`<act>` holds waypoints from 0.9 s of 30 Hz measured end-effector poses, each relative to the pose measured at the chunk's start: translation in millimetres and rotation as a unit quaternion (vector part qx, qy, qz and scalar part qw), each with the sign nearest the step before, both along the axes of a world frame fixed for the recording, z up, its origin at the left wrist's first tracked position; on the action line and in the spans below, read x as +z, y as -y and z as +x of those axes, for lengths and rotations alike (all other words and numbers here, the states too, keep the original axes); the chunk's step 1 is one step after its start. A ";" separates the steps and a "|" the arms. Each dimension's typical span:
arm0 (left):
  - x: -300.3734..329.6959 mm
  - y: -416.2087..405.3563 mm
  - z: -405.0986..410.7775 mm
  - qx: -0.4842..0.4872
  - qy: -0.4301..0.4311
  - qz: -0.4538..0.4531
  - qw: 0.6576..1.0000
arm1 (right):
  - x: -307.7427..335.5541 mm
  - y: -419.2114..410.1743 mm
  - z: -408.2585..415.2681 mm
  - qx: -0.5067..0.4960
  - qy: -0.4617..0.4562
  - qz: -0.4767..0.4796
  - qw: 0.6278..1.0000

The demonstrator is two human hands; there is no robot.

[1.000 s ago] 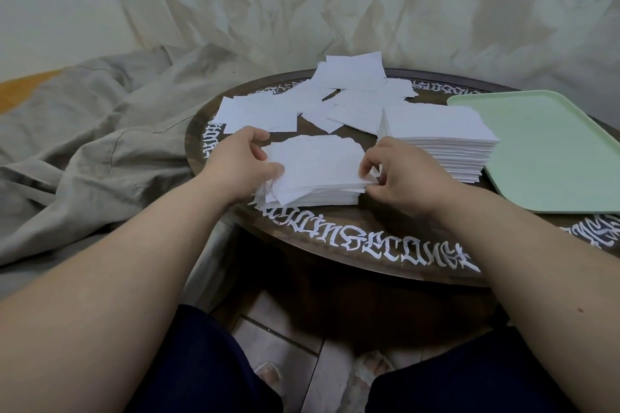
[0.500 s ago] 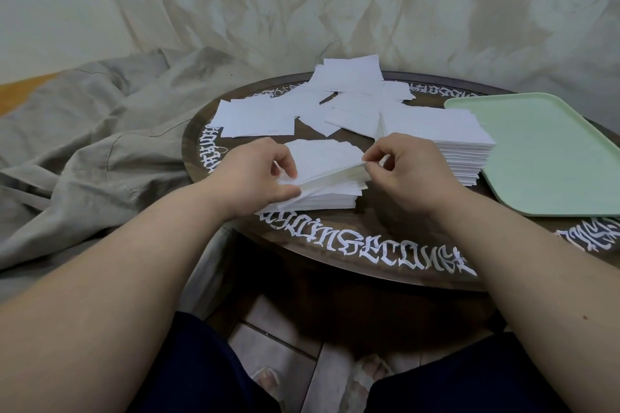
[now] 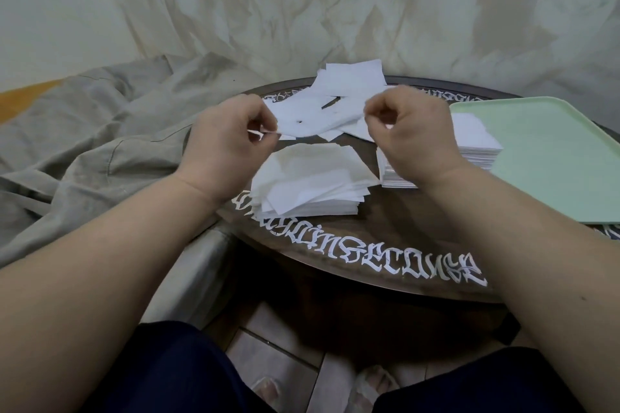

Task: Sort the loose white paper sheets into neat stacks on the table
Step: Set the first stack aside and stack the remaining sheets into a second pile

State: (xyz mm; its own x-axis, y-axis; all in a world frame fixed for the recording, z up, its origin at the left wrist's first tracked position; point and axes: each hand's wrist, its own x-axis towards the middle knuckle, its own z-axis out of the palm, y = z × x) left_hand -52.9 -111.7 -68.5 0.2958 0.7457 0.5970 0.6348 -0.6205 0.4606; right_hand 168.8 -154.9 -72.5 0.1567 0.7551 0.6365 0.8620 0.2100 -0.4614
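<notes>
Head view is filled at the back by a pale crumpled backdrop cloth [image 3: 335,3], and a grey-beige fabric [image 3: 84,144] is spread over the left side. A round dark table [image 3: 385,245], ringed with white gothic lettering [image 3: 369,255], is seen in the middle. On its right part a pale green tray [image 3: 553,157] is laid, with its left edge just beside a neat stack [image 3: 476,144] of white sheets. Loose sheets [image 3: 335,100] are scattered in overlapping layers across the far part of the table. A rougher, fanned stack [image 3: 312,178] is placed near the front edge, just left of the neat stack, with its corners out of line.

Both hands are raised above the table, over the space between the rough stack and the loose sheets. The left hand [image 3: 221,147] is curled, and a thin edge of white paper [image 3: 260,134] is pinched between its thumb and fingers. The right hand [image 3: 412,134] is also curled, its thumb and forefinger pressed together; whether paper is held there cannot be told. Dark trousers [image 3: 174,369] and sandalled feet [image 3: 369,386] on a tiled floor are seen at the bottom.
</notes>
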 end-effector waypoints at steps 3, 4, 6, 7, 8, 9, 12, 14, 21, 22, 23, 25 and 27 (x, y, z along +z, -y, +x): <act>-9.6 7.9 -6.9 -0.034 -0.077 0.024 0.996 | -9.0 -6.5 0.2 0.028 0.037 -0.006 0.999; -14.5 11.4 -8.6 -0.044 -0.114 -0.005 0.992 | -16.0 -4.7 1.7 0.029 0.059 -0.045 0.997; -21.9 13.4 -11.2 -0.062 -0.173 -0.058 0.981 | -27.6 1.2 5.7 0.026 0.108 -0.133 0.985; -23.3 13.0 -11.5 -0.067 -0.188 -0.073 0.977 | -30.5 4.1 7.3 0.024 0.119 -0.165 0.979; -23.0 13.4 -11.1 -0.070 -0.197 -0.085 0.974 | -31.3 6.8 8.2 0.022 0.118 -0.186 0.975; -22.1 13.2 -10.7 -0.070 -0.201 -0.095 0.973 | -31.1 8.8 8.3 0.020 0.112 -0.199 0.973; -19.9 16.0 -10.7 -0.067 -0.195 -0.109 0.972 | -28.6 9.5 8.1 0.017 0.100 -0.196 0.975; -18.3 19.0 -12.7 -0.067 -0.176 -0.112 0.976 | -25.3 7.0 6.1 0.013 0.095 -0.145 0.985; -23.1 23.2 -9.4 -0.102 -0.231 -0.105 0.962 | -33.1 2.7 5.3 0.019 0.111 -0.146 0.983; -23.9 23.4 -8.6 -0.098 -0.239 -0.107 0.960 | -33.7 2.9 5.3 0.018 0.111 -0.153 0.982; -24.5 23.7 -8.1 -0.096 -0.245 -0.106 0.959 | -33.9 3.2 4.8 0.018 0.110 -0.157 0.981; -25.3 24.0 -7.9 -0.092 -0.254 -0.103 0.957 | -33.4 3.3 2.8 0.021 0.115 -0.170 0.979; -26.1 24.0 -8.1 -0.088 -0.259 -0.101 0.957 | -32.7 4.0 1.2 0.023 0.127 -0.193 0.973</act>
State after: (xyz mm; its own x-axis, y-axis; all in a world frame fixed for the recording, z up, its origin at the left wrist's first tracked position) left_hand -61.0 -135.7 -94.7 0.6440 0.7421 0.1857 0.7048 -0.6700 0.2332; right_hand 170.0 -158.9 -105.1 -0.0089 0.9481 0.3179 0.9524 0.1049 -0.2862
